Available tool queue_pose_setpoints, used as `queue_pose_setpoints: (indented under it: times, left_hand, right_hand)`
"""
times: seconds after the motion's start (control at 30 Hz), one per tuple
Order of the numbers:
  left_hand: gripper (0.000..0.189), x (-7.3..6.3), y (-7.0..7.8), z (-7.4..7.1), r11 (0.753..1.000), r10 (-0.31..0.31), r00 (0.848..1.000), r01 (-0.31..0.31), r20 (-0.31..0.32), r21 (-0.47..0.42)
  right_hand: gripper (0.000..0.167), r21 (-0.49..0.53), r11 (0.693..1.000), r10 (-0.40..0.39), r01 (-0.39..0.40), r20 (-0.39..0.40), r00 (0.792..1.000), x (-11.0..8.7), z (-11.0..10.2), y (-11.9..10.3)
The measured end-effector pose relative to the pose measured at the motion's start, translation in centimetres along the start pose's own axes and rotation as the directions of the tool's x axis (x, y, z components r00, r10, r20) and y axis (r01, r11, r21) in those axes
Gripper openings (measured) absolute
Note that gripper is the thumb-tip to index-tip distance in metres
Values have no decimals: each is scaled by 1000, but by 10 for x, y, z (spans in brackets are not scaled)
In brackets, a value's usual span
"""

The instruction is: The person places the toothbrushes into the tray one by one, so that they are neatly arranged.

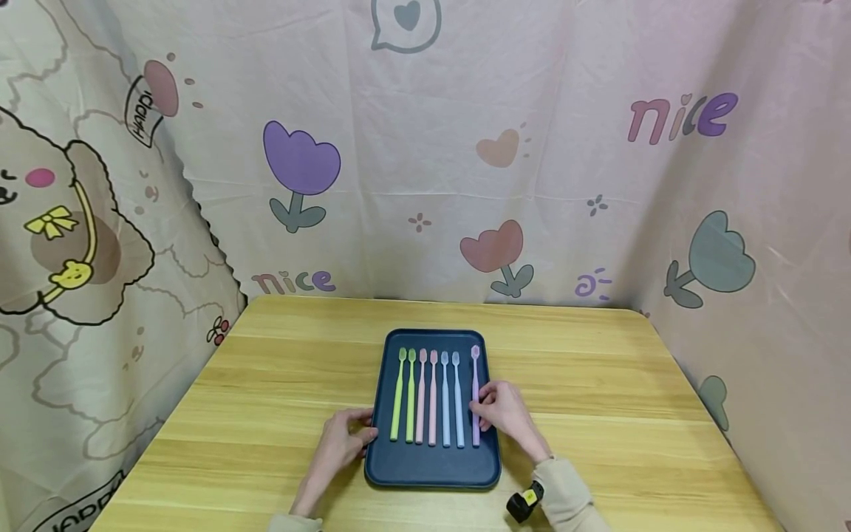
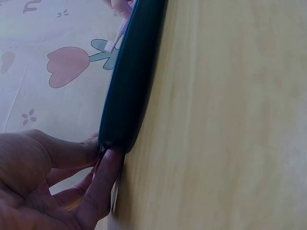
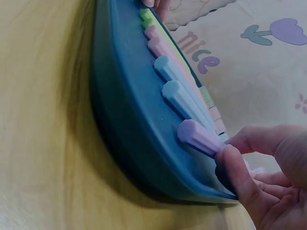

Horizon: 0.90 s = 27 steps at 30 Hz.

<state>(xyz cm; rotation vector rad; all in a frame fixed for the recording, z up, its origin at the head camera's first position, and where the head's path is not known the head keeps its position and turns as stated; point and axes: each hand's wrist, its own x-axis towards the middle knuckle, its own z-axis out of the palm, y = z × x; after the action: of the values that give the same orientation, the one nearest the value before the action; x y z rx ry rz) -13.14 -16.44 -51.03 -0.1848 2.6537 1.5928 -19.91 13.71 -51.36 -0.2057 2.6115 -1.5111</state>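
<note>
A dark blue tray (image 1: 432, 469) lies on the table with toothbrushes in an upright row, heads toward the back. From the left come two green toothbrushes (image 1: 397, 399), two pink toothbrushes (image 1: 433, 403) and two blue toothbrushes (image 1: 445, 403). Apart from these, near the tray's right edge, is a purple toothbrush (image 1: 475, 369). My right hand (image 1: 507, 410) pinches its handle between thumb and finger, also seen in the right wrist view, where the purple handle (image 3: 199, 136) ends over the tray. My left hand (image 1: 340, 443) grips the tray's left rim, with thumb and fingers against the edge (image 2: 112, 129).
The wooden table (image 1: 266, 384) extends around the tray on all sides. A printed curtain (image 1: 412, 148) hangs behind the table and along its sides. A black wrist camera (image 1: 525, 502) is strapped near my right sleeve (image 1: 568, 491).
</note>
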Motion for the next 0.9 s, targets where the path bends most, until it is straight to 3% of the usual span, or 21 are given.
queue_pose_setpoints:
  times: [0.9]
  left_hand:
    - [35, -1, 1, 0, 1000, 0, 1000, 0, -14, 12]
  right_hand:
    - [18, -111, 993, -38, 39, 10, 999, -1, 2, -1]
